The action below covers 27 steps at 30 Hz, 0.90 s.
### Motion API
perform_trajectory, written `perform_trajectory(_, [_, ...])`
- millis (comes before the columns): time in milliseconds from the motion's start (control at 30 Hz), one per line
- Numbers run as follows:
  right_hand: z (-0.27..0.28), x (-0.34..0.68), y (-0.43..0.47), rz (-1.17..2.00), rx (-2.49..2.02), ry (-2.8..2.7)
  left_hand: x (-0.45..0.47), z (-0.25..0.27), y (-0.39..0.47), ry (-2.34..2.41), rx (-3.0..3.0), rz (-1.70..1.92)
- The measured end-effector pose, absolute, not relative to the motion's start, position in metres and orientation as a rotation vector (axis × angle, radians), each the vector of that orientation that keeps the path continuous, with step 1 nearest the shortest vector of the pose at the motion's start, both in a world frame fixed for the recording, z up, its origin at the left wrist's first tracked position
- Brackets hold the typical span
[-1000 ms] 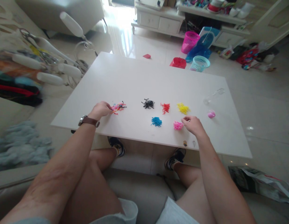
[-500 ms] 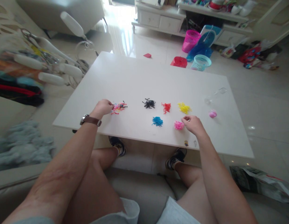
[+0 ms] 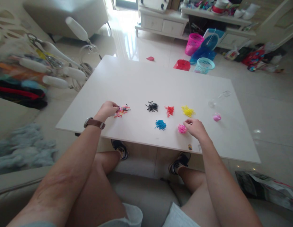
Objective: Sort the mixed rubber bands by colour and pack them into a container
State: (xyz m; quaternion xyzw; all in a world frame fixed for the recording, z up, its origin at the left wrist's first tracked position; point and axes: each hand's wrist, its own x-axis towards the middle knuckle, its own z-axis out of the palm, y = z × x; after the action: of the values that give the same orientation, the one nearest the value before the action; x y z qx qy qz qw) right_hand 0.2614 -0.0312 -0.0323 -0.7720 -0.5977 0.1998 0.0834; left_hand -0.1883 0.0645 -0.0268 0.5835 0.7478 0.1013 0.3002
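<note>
My left hand [image 3: 108, 109], with a brown-strapped watch [image 3: 94, 123] on its wrist, is at the left side of a mixed pile of small coloured bands [image 3: 122, 110]. Its fingertips are pinched together in the pile's edge; what is between them is too small to tell. My right hand [image 3: 195, 127] hovers at the upper right of a pink pile of bands [image 3: 182, 129], thumb and fingers closed together. Whether it holds a band cannot be made out. Between the hands lie black [image 3: 152, 107], red [image 3: 169, 111], blue [image 3: 160, 125] and yellow [image 3: 188, 111] piles.
On the white table [image 3: 137, 78], a pink round object [image 3: 217, 117] and a clear plastic piece [image 3: 212, 103] lie to the right. A small yellow figure [image 3: 190, 147] is by the front edge. Baskets [image 3: 205, 65] stand on the floor beyond.
The whole view has shifted slightly. My left hand stays at the mixed pile and my right hand by the pink one, with only small finger movements.
</note>
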Motion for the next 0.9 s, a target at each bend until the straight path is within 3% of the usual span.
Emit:
perform_trajectory(533, [-0.021,0.189,-0.036,0.761,-1.595,-1.868,-0.043,-0.015,0.027,1.081,1.677,0.578])
perform_trajectory(900, [-0.019,0.17,-0.034,0.789,-1.506,-1.559,-0.004,-0.014,0.018,1.038,1.769,0.625])
